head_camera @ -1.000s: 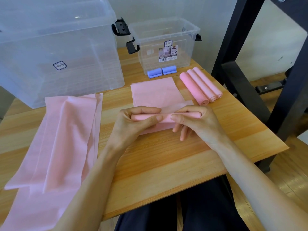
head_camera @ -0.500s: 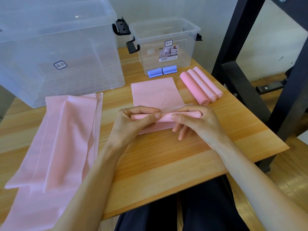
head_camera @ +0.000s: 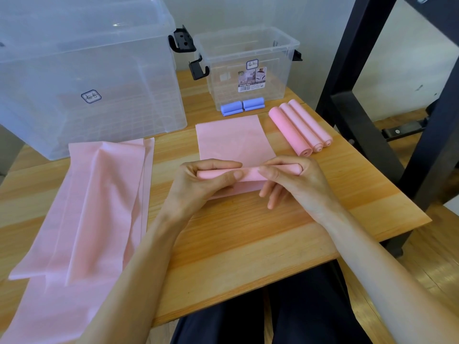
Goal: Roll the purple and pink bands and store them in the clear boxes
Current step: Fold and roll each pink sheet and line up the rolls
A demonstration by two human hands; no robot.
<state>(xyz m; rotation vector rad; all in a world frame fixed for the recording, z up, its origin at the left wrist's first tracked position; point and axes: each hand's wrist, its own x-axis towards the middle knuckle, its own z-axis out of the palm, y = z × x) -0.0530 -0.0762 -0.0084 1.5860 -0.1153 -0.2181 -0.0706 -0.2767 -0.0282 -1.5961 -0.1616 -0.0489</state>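
Wooden desk [head_camera: 236, 234] before you carries a large clear box [head_camera: 82, 78] at back left and a small clear box [head_camera: 248, 68] at back centre. Unrolled pink bands [head_camera: 87, 207] lie at left. Three rolled pink bands [head_camera: 298, 127] sit at right, two purple rolls [head_camera: 242, 106] against the small box. Your left hand [head_camera: 198, 184] and right hand [head_camera: 293, 182] pinch a half-rolled pink band [head_camera: 248, 173] at centre.

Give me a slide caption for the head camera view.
Both hands, left and right, roll a pink band on the table beside three finished rolls.
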